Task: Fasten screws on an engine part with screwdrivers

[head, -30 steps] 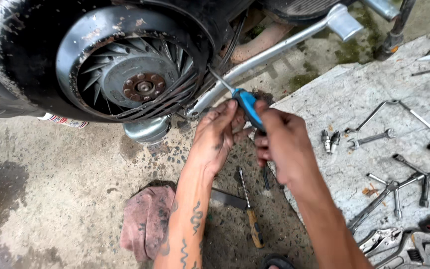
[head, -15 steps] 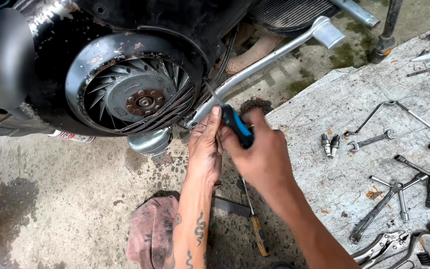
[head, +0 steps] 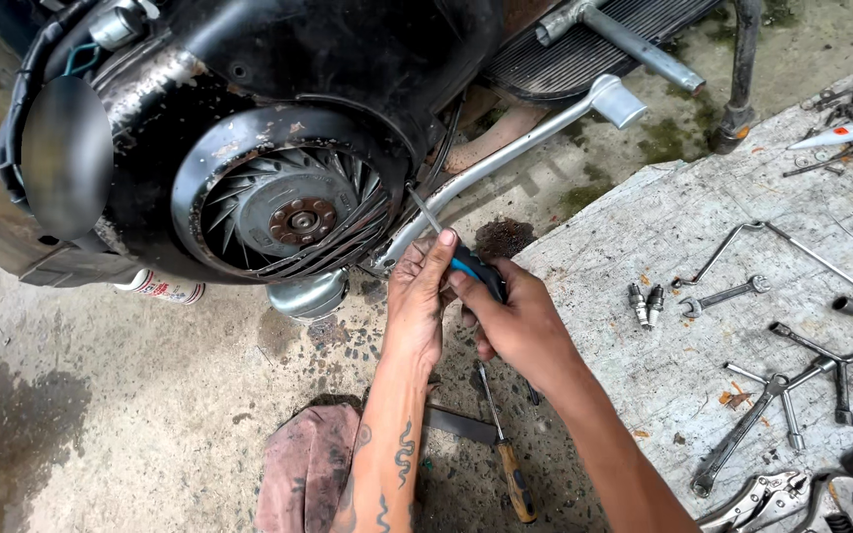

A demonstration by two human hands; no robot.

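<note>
Now both hands (head: 471,306) clamped on screwdriver (head: 451,252), shifted closer to fan housing (head: 288,197).

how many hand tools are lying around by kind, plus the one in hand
Screwdrivers: 2 (blue-handled screwdriver gripped by both the right hand and left hand; wooden-handled screwdriver on the ground)
Spark plugs on the slab: 2
Locking pliers: 1
Small open-end wrench: 1
Total: 6
</note>
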